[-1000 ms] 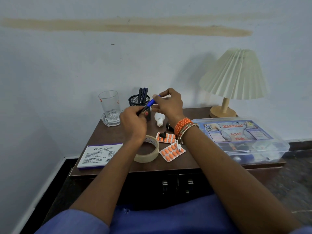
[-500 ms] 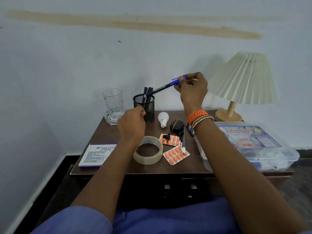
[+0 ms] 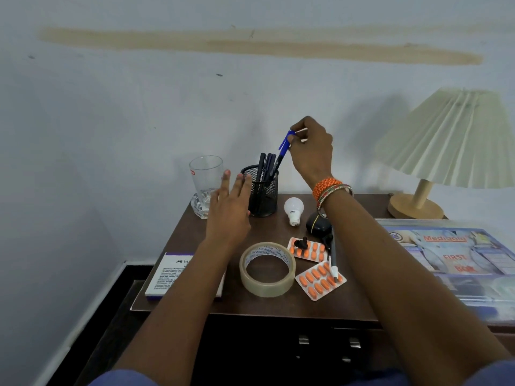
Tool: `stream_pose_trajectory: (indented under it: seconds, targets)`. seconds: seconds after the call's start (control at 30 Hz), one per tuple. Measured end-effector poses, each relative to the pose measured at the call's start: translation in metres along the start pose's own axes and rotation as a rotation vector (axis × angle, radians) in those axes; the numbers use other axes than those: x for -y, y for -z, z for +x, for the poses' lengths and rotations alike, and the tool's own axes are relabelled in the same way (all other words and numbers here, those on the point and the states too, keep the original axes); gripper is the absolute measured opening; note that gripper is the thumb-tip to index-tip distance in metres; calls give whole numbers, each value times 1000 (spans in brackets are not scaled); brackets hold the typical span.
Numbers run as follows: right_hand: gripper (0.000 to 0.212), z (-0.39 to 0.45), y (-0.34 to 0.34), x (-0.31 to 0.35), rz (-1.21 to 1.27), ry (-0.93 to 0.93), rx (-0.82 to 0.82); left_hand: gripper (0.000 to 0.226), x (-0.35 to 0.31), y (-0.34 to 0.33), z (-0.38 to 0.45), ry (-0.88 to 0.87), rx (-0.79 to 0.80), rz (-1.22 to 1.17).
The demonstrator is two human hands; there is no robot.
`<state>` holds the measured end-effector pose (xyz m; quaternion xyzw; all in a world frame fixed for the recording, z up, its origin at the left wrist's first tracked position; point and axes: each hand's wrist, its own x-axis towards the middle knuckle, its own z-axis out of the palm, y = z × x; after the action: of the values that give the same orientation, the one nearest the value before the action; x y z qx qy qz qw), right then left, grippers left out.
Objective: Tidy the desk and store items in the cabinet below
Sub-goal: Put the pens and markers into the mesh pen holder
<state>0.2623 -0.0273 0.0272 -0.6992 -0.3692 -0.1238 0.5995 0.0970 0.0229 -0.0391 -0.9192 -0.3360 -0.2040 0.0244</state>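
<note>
Head view: right hand is pinching the blue pen, tip entering the pen cup near the desk's back edge. Left hand is hovering with fingers spread, holding nothing. Tape, pill strips, bulb, first aid box are lying unsorted; cabinet is looking closed. Early stage, I'd say.

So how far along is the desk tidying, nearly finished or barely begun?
Barely begun, it seems. Done: a few dark pens stand in the mesh pen holder. In hand: the right hand pinches a blue pen, its tip in that holder; the left hand hovers open beside it. Left: tape roll, pill strips, light bulb, another pen and the first aid box remain on the desk.
</note>
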Motion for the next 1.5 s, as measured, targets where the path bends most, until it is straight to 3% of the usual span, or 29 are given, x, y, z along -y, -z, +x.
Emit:
stream_pose_trajectory:
  seconds: [0.43, 0.8, 1.0, 1.27, 1.5]
  targets:
    - [13, 5, -34, -29, 0, -271, 102, 78, 6, -21, 2, -16, 79, -83]
    - [40, 4, -37, -42, -29, -304, 322, 79, 10, -19, 0, -19, 78, -97]
    - [43, 5, -31, -44, -32, -329, 269, 76, 9, -20, 0, -23, 80, -85]
    - [37, 11, 0, -9, -70, -214, 182, 74, 2, -6, -2, -38, 61, -139]
    - [37, -2, 43, 34, -202, -23, 228, 59, -6, 14, -16, -90, 22, -357]
